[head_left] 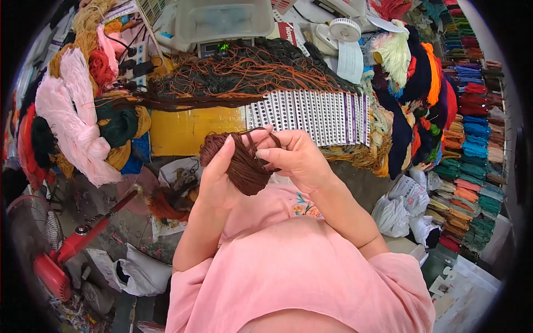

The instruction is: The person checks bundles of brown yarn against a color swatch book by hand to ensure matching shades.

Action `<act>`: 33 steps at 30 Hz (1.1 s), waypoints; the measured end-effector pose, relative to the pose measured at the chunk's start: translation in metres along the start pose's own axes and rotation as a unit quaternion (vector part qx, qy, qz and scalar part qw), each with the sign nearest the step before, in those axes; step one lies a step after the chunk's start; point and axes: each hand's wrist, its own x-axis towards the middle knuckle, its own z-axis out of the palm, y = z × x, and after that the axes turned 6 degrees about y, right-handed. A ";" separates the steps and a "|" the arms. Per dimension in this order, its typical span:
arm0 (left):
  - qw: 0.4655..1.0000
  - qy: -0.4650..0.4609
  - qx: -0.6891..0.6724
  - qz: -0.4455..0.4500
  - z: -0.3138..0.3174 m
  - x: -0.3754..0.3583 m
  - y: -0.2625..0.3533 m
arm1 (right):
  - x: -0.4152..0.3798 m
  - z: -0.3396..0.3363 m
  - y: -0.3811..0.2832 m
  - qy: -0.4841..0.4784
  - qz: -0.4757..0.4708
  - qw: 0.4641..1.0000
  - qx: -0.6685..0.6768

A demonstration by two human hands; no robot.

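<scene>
A bundle of dark brown thread [244,169] is held up in front of my chest, near the table's front edge. My left hand [218,172] is wrapped round the bundle from its left side. At its upper right, my right hand [294,158] pinches a loop of the same brown thread between thumb and fingers. Beyond my hands lie a yellow taped surface [189,130] and a row of white cards with punched holes [311,116]. A long spread of dark and rust-orange threads [244,72] crosses the table behind them.
Pink skeins [75,116] hang at the left, and navy, orange and cream skeins [397,61] at the right. A clear plastic bin [225,22] sits at the back. Colored skeins [474,139] line the far right. A red fan [72,244] stands at lower left, white bags [408,202] at right.
</scene>
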 end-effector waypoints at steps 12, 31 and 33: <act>0.994 0.080 -0.045 -0.062 -0.008 0.001 -0.003 | -0.003 -0.010 0.000 -0.041 0.031 0.993 0.107; 0.995 0.077 -0.045 -0.039 -0.008 -0.007 0.003 | 0.003 -0.012 0.000 -0.127 0.065 0.979 0.148; 0.995 0.081 -0.040 -0.045 -0.007 -0.008 0.006 | 0.004 -0.008 -0.001 -0.114 0.067 0.982 0.135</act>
